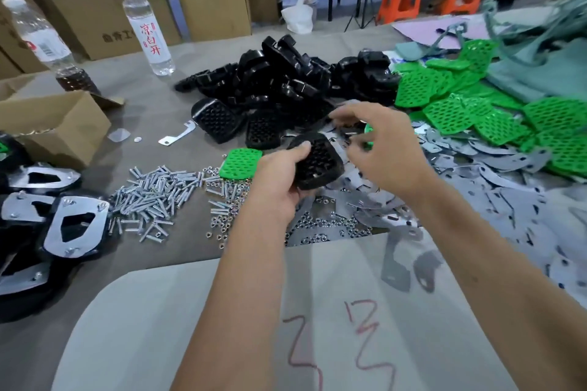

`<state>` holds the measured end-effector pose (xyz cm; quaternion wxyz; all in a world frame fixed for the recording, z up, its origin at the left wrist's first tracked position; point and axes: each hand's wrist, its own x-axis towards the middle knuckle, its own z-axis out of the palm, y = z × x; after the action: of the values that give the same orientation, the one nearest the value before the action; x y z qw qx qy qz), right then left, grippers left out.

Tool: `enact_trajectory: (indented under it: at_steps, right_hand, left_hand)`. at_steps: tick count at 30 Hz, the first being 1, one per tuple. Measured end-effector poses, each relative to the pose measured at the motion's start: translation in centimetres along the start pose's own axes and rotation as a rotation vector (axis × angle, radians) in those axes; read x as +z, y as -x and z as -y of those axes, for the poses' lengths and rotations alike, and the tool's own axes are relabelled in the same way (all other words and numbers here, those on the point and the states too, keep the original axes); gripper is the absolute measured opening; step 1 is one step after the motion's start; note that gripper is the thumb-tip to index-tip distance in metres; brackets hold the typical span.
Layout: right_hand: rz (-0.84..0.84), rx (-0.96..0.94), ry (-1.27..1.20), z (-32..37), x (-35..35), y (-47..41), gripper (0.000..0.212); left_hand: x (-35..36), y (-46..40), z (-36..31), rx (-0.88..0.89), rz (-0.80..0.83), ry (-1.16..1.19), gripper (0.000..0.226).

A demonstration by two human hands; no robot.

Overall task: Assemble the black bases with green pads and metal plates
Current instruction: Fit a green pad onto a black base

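I hold one black base (318, 163) in my left hand (279, 181), thumb on its far edge and fingers curled under it, above the nuts on the near surface. My right hand (386, 149) hovers just right of it, fingers spread and loosely bent; whether they pinch anything I cannot tell through the blur. The base looks like stiff, light moulded plastic, best gripped by its rims. A green pad (239, 164) lies just left, probably thin and flexible.

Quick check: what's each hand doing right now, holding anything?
Left hand: grips a black base, thumb on its top edge.
Right hand: fingers spread and loosely curled above the base; blurred, apparently holding nothing.
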<state>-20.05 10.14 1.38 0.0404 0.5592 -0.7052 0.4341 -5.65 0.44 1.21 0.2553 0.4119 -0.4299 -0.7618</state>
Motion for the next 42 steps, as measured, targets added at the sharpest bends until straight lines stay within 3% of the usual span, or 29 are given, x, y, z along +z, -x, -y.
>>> enact_trajectory:
  at_steps: [3,5,8,10,11,13,15,18,22,25,28,32,35,42]
  right_hand:
    - [0.184,0.235,0.45,-2.7,-2.6,0.1,0.063]
    - [0.242,0.361,0.495,-3.6,-3.3,0.6,0.055]
    - [-0.106,0.264,0.476,-3.6,-3.6,1.5,0.024]
    - [-0.308,0.249,0.259,-3.0,-3.5,2.0,0.02]
    - [-0.333,0.31,-0.004,-2.1,-3.3,2.0,0.018]
    - [-0.245,0.47,-0.563,0.6,-2.0,2.2,0.015]
    - [-0.099,0.499,-0.791,2.9,0.2,2.6,0.016]
    - [0.045,0.445,-0.86,5.1,3.5,3.8,0.014]
    - [0.114,0.44,-0.862,5.4,5.2,5.0,0.022]
    - [0.107,0.417,-0.89,5.0,5.2,5.4,0.023]
    - [0.109,0.403,-0.917,4.8,5.1,5.4,0.024]
    - [0.112,0.362,-0.904,4.8,5.2,5.3,0.024]
    - [0.095,0.359,-0.912,4.8,5.3,5.4,0.023]
    - [0.101,0.421,-0.946,4.7,5.4,5.5,0.015]
  left_hand:
    - [0.9,0.4,1.1,0.03,-0.019,-0.018,0.014]
    - [0.9,0.9,1.3,0.018,-0.004,0.02,0.014]
    - [0.1,1.4,1.3,0.04,0.003,0.085,0.014]
    - [-0.9,1.8,1.2,0.08,-0.001,0.094,0.014]
    - [-1.6,2.1,1.1,0.099,-0.013,0.102,0.014]
    - [-3.2,2.6,1.0,0.126,-0.038,0.118,0.013]
    - [-4.8,2.8,1.2,0.167,-0.086,0.075,0.007]
    - [-6.6,3.3,1.5,0.284,-0.204,-0.016,0.007]
    - [-7.2,3.8,1.7,0.403,-0.251,-0.112,0.026]
    - [-7.3,3.6,2.2,0.408,-0.255,-0.141,0.029]
    - [-7.4,3.4,2.1,0.427,-0.268,-0.173,0.018]
    - [-7.2,3.4,1.4,0.402,-0.202,-0.144,0.032]
    - [-7.2,3.1,1.6,0.399,-0.163,-0.135,0.03]
    - [-7.5,2.1,1.9,0.366,-0.286,-0.091,0.014]
